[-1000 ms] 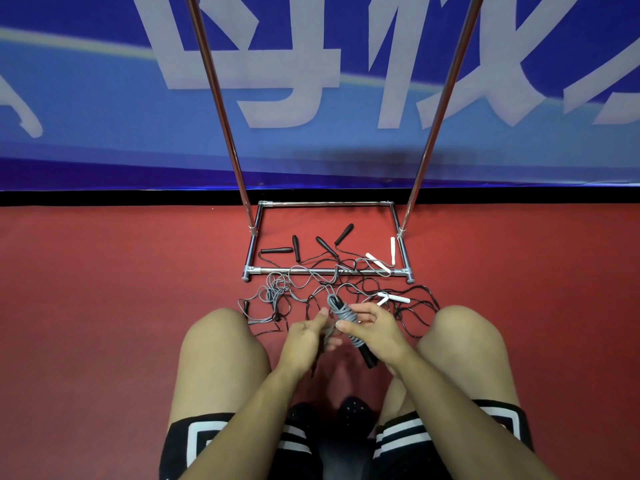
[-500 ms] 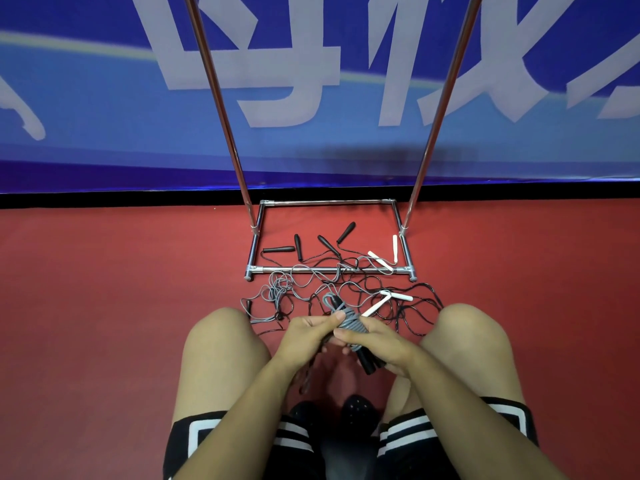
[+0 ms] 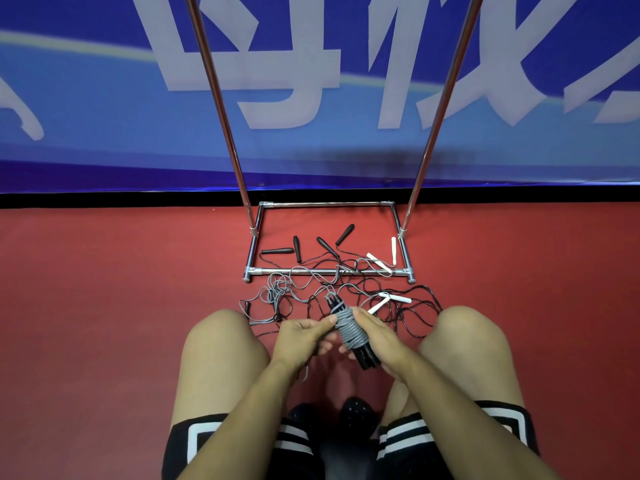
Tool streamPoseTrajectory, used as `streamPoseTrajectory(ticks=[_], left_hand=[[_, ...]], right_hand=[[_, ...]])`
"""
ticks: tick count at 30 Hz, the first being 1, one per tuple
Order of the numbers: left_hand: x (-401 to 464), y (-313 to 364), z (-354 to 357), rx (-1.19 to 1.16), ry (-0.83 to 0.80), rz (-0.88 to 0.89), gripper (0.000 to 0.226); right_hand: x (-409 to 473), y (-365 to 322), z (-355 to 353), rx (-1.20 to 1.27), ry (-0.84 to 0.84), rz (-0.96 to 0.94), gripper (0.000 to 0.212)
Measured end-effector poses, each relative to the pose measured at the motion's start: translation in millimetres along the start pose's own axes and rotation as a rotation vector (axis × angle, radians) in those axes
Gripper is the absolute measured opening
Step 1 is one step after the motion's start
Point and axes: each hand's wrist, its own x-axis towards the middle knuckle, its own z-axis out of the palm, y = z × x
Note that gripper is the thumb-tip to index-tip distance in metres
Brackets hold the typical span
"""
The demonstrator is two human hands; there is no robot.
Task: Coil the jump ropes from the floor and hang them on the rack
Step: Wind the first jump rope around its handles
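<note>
The right hand [image 3: 375,336] grips the grey cord-wrapped bundle of black handles [image 3: 349,329] — long axis pointing toward the chrome tube rack [image 3: 325,271]. The left hand [image 3: 301,336] pinches its cord just beside — the tail hangs below.

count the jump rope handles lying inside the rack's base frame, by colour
black tapered jump rope handles: 4
white slim jump rope handles: 2
total: 6

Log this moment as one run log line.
stage: coiling | left hand: pinching grey rope | right hand: gripping bundle | rack: nothing seen hung
</note>
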Motion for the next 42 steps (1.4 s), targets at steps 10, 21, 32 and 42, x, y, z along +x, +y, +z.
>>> streamPoseTrajectory(ticks=[10, 21, 32, 42], left_hand=[[-2, -1, 7, -0.137, 0.045, -0.003, 0.05], [-11, 10, 10, -0.32, -0.024, 0.03, 0.043], [-22, 8, 19, -0.151, -0.114, 0.275, 0.022], [-9, 5, 11, -0.219, 0.083, 0.269, 0.017]], right_hand=[[12, 10, -8, -0.099, 0.144, -0.137, 0.032], [16, 11, -12, 0.004, 0.142, -0.118, 0.033], [18, 14, -17, 0.136, 0.114, -0.099, 0.049], [14, 10, -2, 0.166, 0.068, -0.052, 0.043]])
